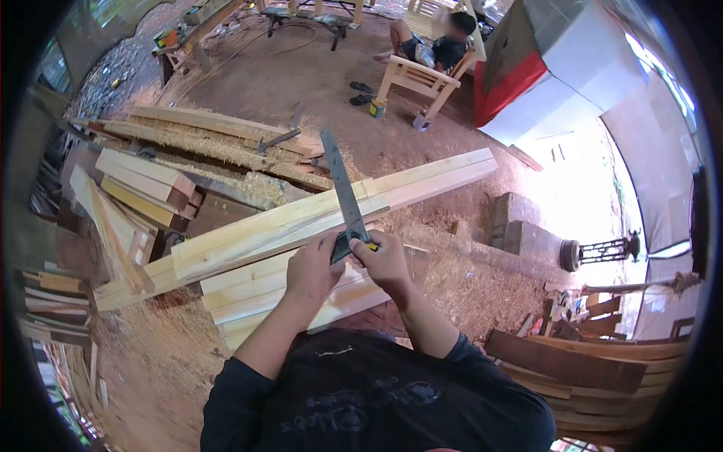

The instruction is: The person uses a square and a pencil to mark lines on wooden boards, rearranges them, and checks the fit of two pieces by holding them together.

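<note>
A metal try square [343, 184] with a dark stock is held up in front of my chest, its blade pointing away from me. My left hand [312, 264] is closed round the left end of the stock. With its thumb near the base of the blade, my right hand [382, 260] grips the other side, where a small yellow spot shows. Beneath the square, long pale planks [271, 224] lie diagonally from lower left to upper right. Shorter pale boards [256, 292] lie nearer to me, partly hidden by my forearms.
A hammer [279, 140] rests on rough timber at the back left. Stacked beams [143, 181] stand at the left. A person [444, 53] sits on a wooden bench at the back. Concrete blocks [520, 226] and dark boards [565, 361] are at the right.
</note>
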`<state>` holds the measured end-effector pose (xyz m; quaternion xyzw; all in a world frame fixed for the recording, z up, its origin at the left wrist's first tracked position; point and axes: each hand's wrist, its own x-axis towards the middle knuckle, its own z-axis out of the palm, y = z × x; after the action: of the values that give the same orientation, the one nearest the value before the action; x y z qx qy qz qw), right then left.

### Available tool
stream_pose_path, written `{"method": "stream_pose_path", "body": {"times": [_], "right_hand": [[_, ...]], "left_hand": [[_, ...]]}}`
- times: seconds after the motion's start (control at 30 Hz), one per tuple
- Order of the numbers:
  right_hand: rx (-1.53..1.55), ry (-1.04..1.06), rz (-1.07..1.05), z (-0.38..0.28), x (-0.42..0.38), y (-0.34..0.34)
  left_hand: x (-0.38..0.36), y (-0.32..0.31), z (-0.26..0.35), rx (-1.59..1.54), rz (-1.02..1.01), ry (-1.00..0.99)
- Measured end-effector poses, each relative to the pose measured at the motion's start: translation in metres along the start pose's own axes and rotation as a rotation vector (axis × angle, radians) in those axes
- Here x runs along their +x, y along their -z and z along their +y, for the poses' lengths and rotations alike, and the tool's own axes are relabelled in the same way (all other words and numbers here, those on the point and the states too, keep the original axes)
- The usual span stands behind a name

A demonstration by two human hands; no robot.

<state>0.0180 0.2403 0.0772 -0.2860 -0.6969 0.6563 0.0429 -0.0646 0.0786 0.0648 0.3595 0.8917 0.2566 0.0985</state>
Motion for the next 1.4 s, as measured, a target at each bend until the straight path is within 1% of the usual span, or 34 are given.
{"method": "stream_pose_path", "body": {"times": [0.03,0.1,0.13,0.2,0.27,0.3,0.4,0.43,0.47,0.5,0.53,0.63,0.73,0.8,0.93,0.97,1.07,1.13,1.2,1.23,1.27,1.33,1.4], "right_hand": [[-0.119,0.054,-0.022,-0.017,-0.01,-0.006],[-0.358,0.165,-0.061,-0.045,-0.028,-0.02],[-0.391,0.306,-0.069,-0.049,-0.032,-0.029],[-0.449,0.593,-0.089,-0.053,-0.037,-0.048],[-0.414,0.74,-0.164,-0.057,-0.042,-0.064],[-0.388,0.81,-0.217,-0.058,-0.046,-0.073],[-0.441,0.997,-0.29,-0.06,-0.054,-0.086],[-0.493,0.889,-0.354,-0.057,-0.059,-0.084],[-0.543,0.865,-0.355,-0.051,-0.06,-0.083],[-0.548,0.891,-0.372,-0.047,-0.055,-0.083],[-0.684,0.901,-0.357,-0.033,-0.043,-0.079],[-0.757,0.923,-0.447,-0.041,-0.022,-0.088],[-0.822,0.917,-0.57,-0.048,-0.002,-0.109],[-0.842,0.964,-0.636,-0.048,0.01,-0.128],[-0.867,0.917,-0.732,-0.043,0.022,-0.167],[-0.862,0.927,-0.718,-0.046,0.026,-0.174],[-0.774,0.83,-0.674,-0.048,0.055,-0.189],[-0.853,0.846,-0.584,-0.048,0.071,-0.188],[-0.962,0.872,-0.523,-0.053,0.084,-0.185],[-1.05,0.912,-0.555,-0.055,0.087,-0.183],[-1.081,0.903,-0.607,-0.057,0.09,-0.183],[-1.16,0.851,-0.658,-0.061,0.093,-0.185],[-1.098,0.906,-0.664,-0.035,0.112,-0.178]], "left_hand": [[-0.01,-0.006,-0.004,-0.046,0.082,-0.015],[-0.022,-0.002,-0.002,-0.239,0.274,-0.069],[-0.028,-0.002,0.0,-0.336,0.37,-0.098],[-0.041,0.003,-0.01,-0.433,0.379,-0.018],[-0.055,0.015,-0.019,-0.598,0.386,0.075],[-0.059,0.014,-0.018,-1.133,0.472,0.166],[-0.074,0.045,-0.029,-0.929,0.537,0.199],[-0.078,0.05,-0.033,-1.169,0.468,0.332],[-0.081,0.032,-0.048,-1.151,0.496,0.374],[-0.085,0.034,-0.046,-1.41,0.53,0.517],[-0.086,0.035,-0.044,-1.675,0.563,0.643],[-0.091,0.009,-0.074,-1.987,0.561,0.599],[-0.091,0.015,-0.075,-2.001,0.698,0.773],[-0.096,0.017,-0.087,-1.997,0.754,0.723],[-0.105,0.02,-0.109,-1.958,0.865,0.661],[-0.108,0.021,-0.115,-1.952,0.866,0.686],[-0.116,0.023,-0.129,-1.923,0.857,0.753],[-0.121,0.028,-0.131,-1.901,0.835,0.78],[-0.124,0.034,-0.13,-1.918,0.876,0.788],[-0.125,0.037,-0.13,-1.926,0.885,0.79],[-0.127,0.04,-0.129,-1.885,0.925,0.828],[-0.127,0.041,-0.13,-1.817,0.935,0.878],[-0.135,0.032,-0.143,-1.783,0.847,0.829]]}}
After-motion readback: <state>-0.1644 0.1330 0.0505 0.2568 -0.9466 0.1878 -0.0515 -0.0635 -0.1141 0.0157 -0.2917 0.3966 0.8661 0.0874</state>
